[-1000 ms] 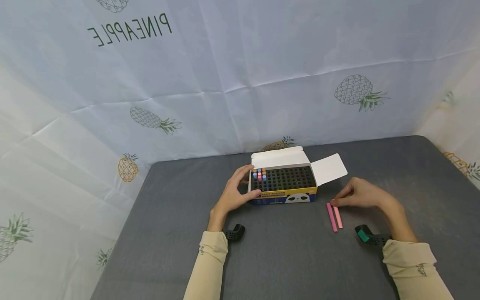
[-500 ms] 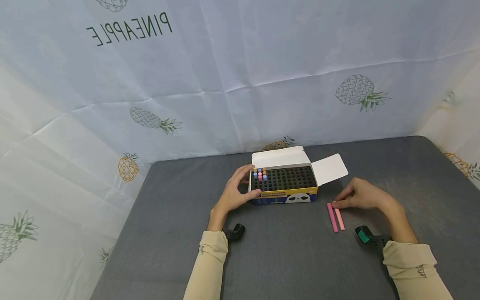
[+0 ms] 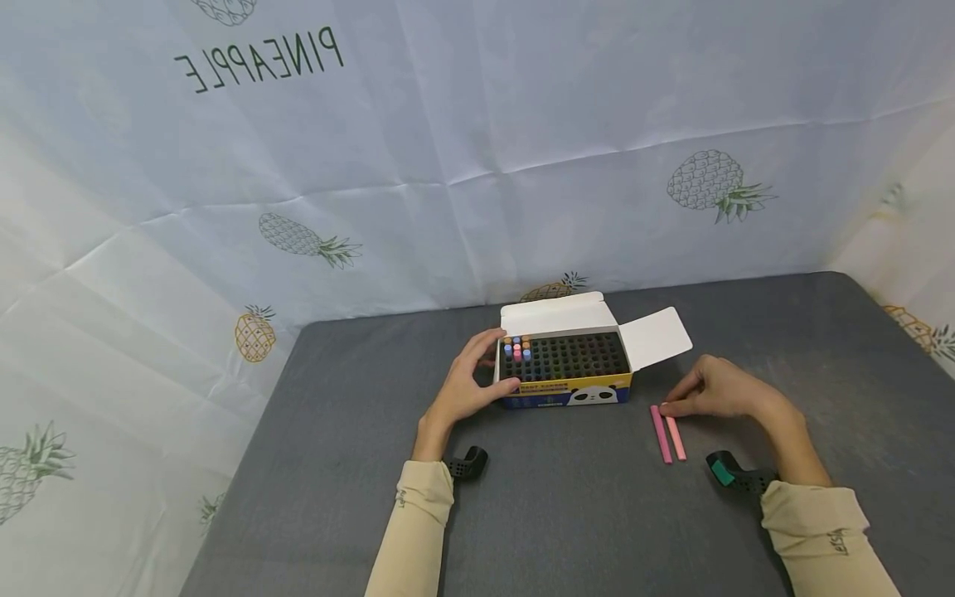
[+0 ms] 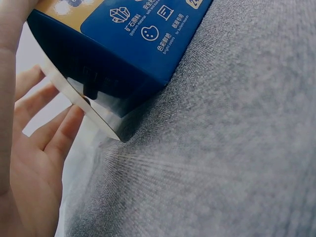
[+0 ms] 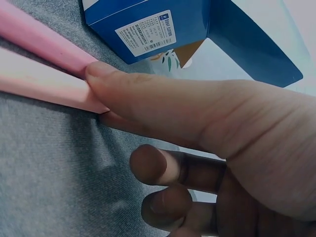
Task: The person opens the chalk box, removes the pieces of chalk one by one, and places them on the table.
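From afar I see the right hand (image 3: pixel 716 388) pinching the light pink chalk (image 3: pixel 676 438) beside the magenta chalk (image 3: pixel 661 434), right of the open box (image 3: pixel 552 394), whose left end the left hand (image 3: pixel 464 385) grips.

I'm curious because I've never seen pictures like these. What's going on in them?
There's no robot, just a person's bare left hand and right hand. The wide picture comes from a camera worn on the head. The two close-ups come from little cameras worn on the wrists, each looking at its own hand.

On the dark grey table sits an open box with a panda on its front. Inside is a black holder full of holes, with some colourful sticks in one part.

The left hand holds the box's left end. The right hand's fingers pinch a light pink stick, close beside a darker pink one.
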Demonstrator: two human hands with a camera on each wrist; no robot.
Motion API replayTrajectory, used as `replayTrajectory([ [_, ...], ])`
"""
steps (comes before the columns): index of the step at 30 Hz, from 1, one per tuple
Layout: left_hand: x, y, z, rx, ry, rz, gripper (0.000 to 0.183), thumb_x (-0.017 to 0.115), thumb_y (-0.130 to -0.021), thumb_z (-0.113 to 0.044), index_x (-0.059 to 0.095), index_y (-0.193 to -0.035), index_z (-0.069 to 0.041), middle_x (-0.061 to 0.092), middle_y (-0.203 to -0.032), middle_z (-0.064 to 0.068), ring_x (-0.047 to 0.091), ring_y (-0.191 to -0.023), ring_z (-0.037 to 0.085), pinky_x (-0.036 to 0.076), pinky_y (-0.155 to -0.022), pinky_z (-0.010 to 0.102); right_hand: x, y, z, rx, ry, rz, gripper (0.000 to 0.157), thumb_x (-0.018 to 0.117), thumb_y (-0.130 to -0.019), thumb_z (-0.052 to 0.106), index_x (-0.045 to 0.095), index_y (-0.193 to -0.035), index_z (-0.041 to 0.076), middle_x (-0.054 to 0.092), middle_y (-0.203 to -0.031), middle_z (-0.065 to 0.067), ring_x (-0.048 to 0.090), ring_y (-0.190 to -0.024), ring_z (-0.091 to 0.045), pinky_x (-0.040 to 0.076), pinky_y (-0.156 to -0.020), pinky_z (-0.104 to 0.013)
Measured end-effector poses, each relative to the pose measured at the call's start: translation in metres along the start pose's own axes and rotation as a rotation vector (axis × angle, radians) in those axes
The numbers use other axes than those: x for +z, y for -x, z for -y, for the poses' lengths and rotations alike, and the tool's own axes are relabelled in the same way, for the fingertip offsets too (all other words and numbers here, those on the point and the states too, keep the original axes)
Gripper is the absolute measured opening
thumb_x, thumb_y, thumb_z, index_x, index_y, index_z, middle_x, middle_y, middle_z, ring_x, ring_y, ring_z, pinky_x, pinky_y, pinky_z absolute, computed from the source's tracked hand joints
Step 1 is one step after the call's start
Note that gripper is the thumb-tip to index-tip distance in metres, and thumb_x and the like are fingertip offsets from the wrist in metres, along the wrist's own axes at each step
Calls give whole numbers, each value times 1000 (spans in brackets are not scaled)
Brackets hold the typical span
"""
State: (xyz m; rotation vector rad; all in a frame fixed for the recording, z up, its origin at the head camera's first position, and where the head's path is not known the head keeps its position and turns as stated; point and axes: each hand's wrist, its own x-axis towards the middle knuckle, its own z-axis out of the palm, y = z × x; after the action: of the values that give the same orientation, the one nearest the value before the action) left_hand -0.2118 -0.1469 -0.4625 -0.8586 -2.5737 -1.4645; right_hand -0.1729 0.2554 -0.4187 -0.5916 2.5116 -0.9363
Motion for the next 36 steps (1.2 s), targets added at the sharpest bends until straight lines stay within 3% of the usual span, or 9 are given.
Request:
replayTrajectory([
  [3, 0, 0, -1, -3, 3, 0, 79, 75, -90, -51, 44, -155, -17, 41, -160, 10, 57, -127, 30, 54, -101, 48, 0, 1, 1, -4, -2, -2, 24, 80, -89, 25, 83, -99, 3, 81, -92, -8, 58, -70, 4, 50, -60, -22],
  [6, -1, 0, -7, -13, 15, -3, 75, 79, -90, -35, 45, -155, -15, 41, -160, 11, 57, -126, 31, 53, -101, 50, 0, 2, 0, 3, -18, -11, 26, 80, -88, 24, 82, -101, 1, 75, -73, 0, 46, -59, 4, 41, -53, -20],
  [11, -1, 0, -8, -28, 8, 5, 81, 76, -89, -52, 44, -155, -17, 41, -161, 10, 56, -128, 31, 53, -104, 50, -4, 4, -2, 32, -53, -69, 31, 80, -88, 24, 80, -105, -2, 42, -56, 11, 28, -50, 1, 29, -49, -19],
  [14, -1, -1, -2, -27, -5, 9, 89, 68, -86, -70, 43, -156, -21, 40, -161, 7, 56, -129, 29, 53, -105, 48, -7, 5, -1, 62, -35, -133, 32, 80, -89, 25, 80, -107, -1, 49, -59, 12, 33, -54, 1, 34, -52, -20],
  [19, -1, -1, -2, -18, -5, 7, 88, 68, -87, -69, 43, -156, -20, 40, -161, 8, 57, -129, 30, 53, -104, 49, -11, 9, -1, 122, -25, -230, 42, 79, -90, 27, 75, -115, -6, 63, -66, 7, 42, -61, -3, 38, -57, -24],
  [25, -1, 0, -1, -10, 7, 6, 77, 77, -90, -45, 44, -155, -20, 40, -161, 10, 56, -129, 31, 54, -102, 50, -23, 21, -4, 169, -59, -366, 48, 77, -93, 28, 70, -124, -8, 69, -71, -1, 38, -58, -4, 33, -51, -27],
  [30, 1, -1, -2, -20, 14, -5, 78, 80, -87, -16, 44, -155, -14, 40, -161, 14, 56, -128, 34, 53, -101, 54, -33, 27, 2, 162, -101, -518, 49, 74, -95, 32, 69, -127, -4, 58, -62, 4, 38, -55, -6, 32, -48, -31],
  [34, 1, -1, -9, -31, 7, -10, 78, 78, -85, -4, 42, -155, -5, 39, -160, 22, 54, -128, 41, 51, -102, 59, -37, 25, 12, 153, -169, -621, 48, 75, -94, 36, 71, -129, 5, 46, -56, 11, 34, -54, -8, 30, -49, -34],
  [36, -1, -1, -20, -31, 8, -7, 77, 77, -85, -2, 42, -154, -1, 39, -159, 25, 54, -127, 43, 51, -101, 59, -38, 22, 18, 135, -197, -651, 47, 76, -94, 36, 71, -130, 7, 40, -56, 11, 32, -53, -9, 29, -50, -36],
])
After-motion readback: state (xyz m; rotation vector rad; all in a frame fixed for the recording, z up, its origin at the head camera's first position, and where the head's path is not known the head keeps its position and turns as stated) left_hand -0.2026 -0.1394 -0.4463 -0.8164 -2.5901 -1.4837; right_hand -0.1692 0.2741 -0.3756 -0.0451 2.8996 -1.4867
